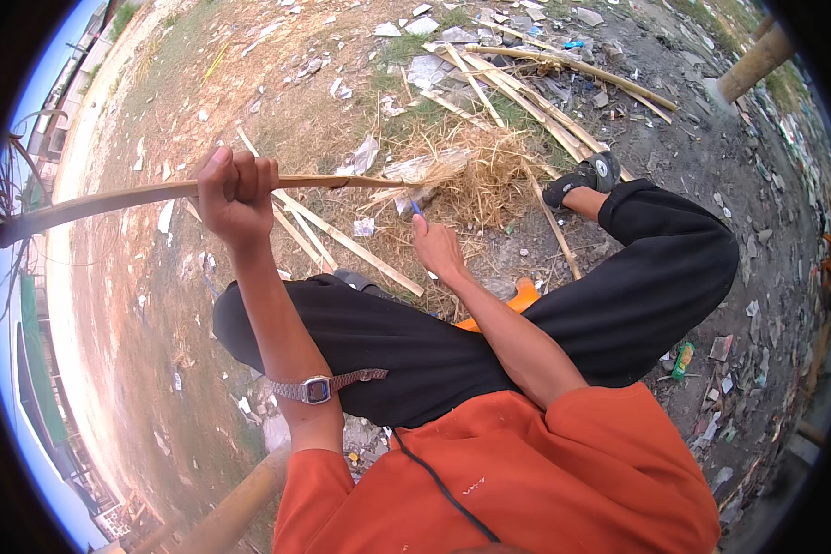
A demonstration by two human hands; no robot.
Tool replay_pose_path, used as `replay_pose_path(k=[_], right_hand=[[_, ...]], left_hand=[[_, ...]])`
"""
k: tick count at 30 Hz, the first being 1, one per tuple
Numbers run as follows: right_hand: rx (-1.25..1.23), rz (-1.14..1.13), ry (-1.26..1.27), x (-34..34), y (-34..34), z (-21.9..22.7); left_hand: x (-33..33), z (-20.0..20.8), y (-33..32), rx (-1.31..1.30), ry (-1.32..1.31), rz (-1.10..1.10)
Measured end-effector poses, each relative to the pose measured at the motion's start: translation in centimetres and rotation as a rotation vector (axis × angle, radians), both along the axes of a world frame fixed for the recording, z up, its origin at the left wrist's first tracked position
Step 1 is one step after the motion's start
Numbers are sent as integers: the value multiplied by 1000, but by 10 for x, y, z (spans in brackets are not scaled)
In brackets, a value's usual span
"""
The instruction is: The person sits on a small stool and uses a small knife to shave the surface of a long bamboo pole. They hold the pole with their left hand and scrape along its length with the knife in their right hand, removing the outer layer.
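Observation:
My left hand (237, 198) is closed round a long bamboo strip (138, 197), raised to the left of my knees. The strip runs from the far left edge across to a pale wooden block (427, 168) in front of me. Just below the strip's right end, my right hand (439, 249) is closed on a small blue-handled tool (416, 210). Its working end is too small to make out clearly. Thin straw-coloured shavings (499, 175) are heaped around the block.
Split bamboo strips (535, 106) lie in a pile ahead to the right, with several more strips (342, 240) beside my left foot. An orange plastic piece (523, 295) shows between my legs. Thick poles (757, 63) stand at the upper right. Litter is scattered over the ground.

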State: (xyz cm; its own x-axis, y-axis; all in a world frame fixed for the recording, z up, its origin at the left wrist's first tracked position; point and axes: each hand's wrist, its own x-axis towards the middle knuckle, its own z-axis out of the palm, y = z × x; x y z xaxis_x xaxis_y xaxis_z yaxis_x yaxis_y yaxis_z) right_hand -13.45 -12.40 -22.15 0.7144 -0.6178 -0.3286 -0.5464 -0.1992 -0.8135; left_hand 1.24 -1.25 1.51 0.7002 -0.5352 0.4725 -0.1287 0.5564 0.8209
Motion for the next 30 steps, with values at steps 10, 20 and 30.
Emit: replay_pose_path(k=[10, 20, 30], right_hand=[[-17, 11, 135, -6, -8, -44], [-48, -58, -221, 9, 11, 18], [56, -53, -5, 13, 0, -10]], left_hand=[[-8, 8, -16, 14, 12, 144], [-21, 5, -23, 24, 42, 259], [-28, 10, -37, 26, 52, 356]])
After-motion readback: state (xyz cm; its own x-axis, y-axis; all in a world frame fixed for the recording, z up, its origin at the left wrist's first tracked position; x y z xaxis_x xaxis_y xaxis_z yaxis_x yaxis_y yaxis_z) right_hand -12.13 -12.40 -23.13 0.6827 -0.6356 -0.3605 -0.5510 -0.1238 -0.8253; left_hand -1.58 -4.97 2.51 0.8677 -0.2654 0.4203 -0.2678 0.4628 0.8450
